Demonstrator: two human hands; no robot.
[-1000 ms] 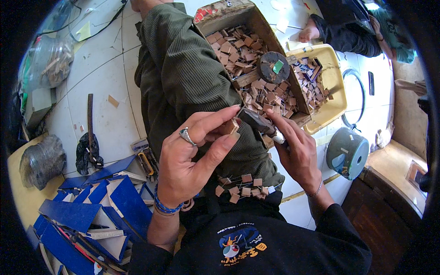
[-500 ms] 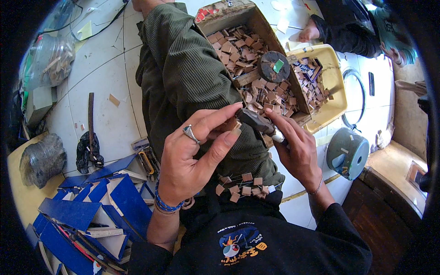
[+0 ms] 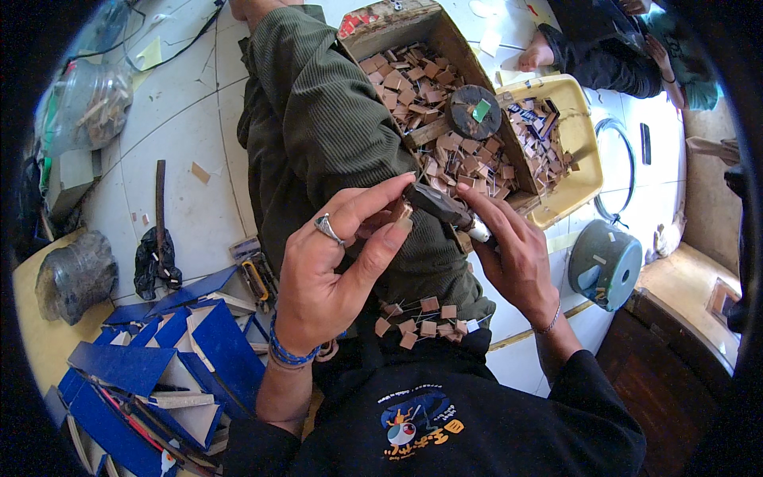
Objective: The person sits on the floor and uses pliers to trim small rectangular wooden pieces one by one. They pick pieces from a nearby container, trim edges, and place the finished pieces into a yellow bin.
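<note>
And the small brown wooden chip (image 3: pixel 404 210) had risen a touch since a second ago, turned a little more edge-on, while the combination pliers (image 3: pixel 442 208) had slid leftward with it, the nose now right up by the left index fingertip! The chip sat over the thigh, a thin brown piece with a pale, rough-looking edge, most of it tucked behind the thumb. There was the left hand (image 3: pixel 330 258), pinching it between thumb and fingers, a ring on one finger; and the right hand (image 3: pixel 515 254) was wrapped round the pliers, dark of head and whitish at the grip. Whether the nose was biting on anything, the view could not tell. Down on the lap lay a scatter of brown squares (image 3: pixel 429 327), thin metal pins sticking out of several, the pile unchanged from before. Just beyond the knuckles, a wooden box (image 3: pixel 380 22) brimmed with similar squares, a round black block (image 3: pixel 474 113) resting across its divider, and a yellow basin (image 3: pixel 588 155) stood against its side. Over at upper right, the co-worker's hand (image 3: pixel 657 52) had shifted since half a second ago, while off to the left lay the blue-covered boards (image 3: pixel 123 370), just as they were.
</note>
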